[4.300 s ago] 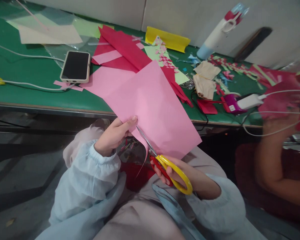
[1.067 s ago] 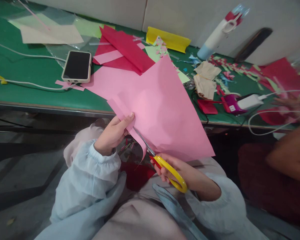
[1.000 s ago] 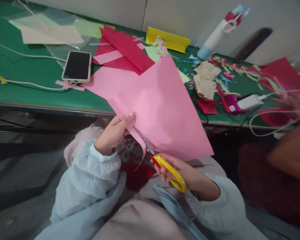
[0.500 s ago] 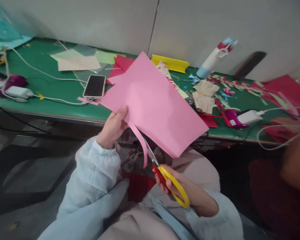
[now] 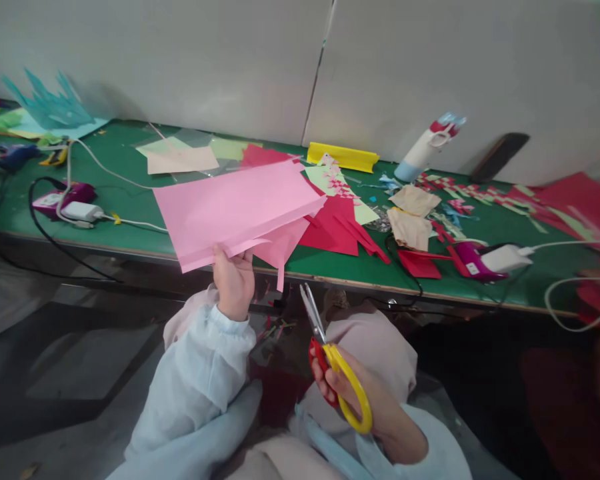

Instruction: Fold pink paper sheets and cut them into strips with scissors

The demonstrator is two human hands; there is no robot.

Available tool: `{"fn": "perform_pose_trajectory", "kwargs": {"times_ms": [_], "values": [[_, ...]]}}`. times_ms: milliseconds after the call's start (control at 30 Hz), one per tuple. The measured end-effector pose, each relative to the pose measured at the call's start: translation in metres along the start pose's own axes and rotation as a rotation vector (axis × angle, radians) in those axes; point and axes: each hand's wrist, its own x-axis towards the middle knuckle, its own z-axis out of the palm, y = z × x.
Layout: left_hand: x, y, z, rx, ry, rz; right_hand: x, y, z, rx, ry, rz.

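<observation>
At the table's [image 5: 130,241] front edge, the pink sheet [image 5: 230,207] was held out tilted over the tabletop, its near edge pinched between thumb and fingers of the left grip [image 5: 236,285]. Right grip [image 5: 377,393] was closed round the handles of the scissors [image 5: 320,332], blades slightly parted, clear of all paper. One thin strip [image 5: 281,277] hung just beside the left grip; could not tell whether it was joined to the pink sheet. Step, as judged: trimming the pink sheet, cut paused while it was repositioned. Next move appeared to call for steadying the near edge and bringing the blades back to it. Versus half a second earlier: pink sheet had swung leftward, off the lap side; blades, then alongside the strip, now stood apart from it. Second pink sheet [image 5: 285,241] and red paper [image 5: 336,230] had come into fuller view; phone no longer visible. More wall [image 5: 205,67] showed.
</observation>
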Motion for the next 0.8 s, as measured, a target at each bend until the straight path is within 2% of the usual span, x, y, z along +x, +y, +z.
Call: {"fn": "perform_pose_trajectory", "kwargs": {"times_ms": [100, 200, 367, 467, 533, 600, 667, 800], "values": [[-0.009, 0.007, 0.003, -0.034, -0.020, -0.013, 0.016, 0.000, 0.009, 0.070, 0.023, -0.131], [-0.018, 0.015, 0.018, -0.070, -0.057, -0.010, 0.037, -0.016, 0.021, 0.185, 0.053, -0.323], [-0.024, 0.026, 0.061, -0.057, -0.119, -0.001, 0.073, -0.077, 0.038, 0.295, 0.035, -0.492], [-0.021, 0.026, 0.086, -0.056, -0.163, 0.035, 0.089, -0.115, 0.037, 0.296, 0.014, -0.584], [-0.017, 0.022, 0.093, -0.038, -0.145, 0.074, 0.095, -0.132, 0.031, 0.267, 0.026, -0.641], [-0.015, 0.013, 0.091, -0.017, -0.076, 0.100, 0.097, -0.139, 0.021, 0.237, 0.049, -0.683], [-0.015, 0.001, 0.079, -0.019, 0.009, 0.118, 0.097, -0.137, 0.010, 0.223, 0.083, -0.682], [-0.024, -0.022, 0.050, 0.028, 0.190, 0.118, 0.091, -0.111, -0.007, 0.213, 0.150, -0.561]]}}
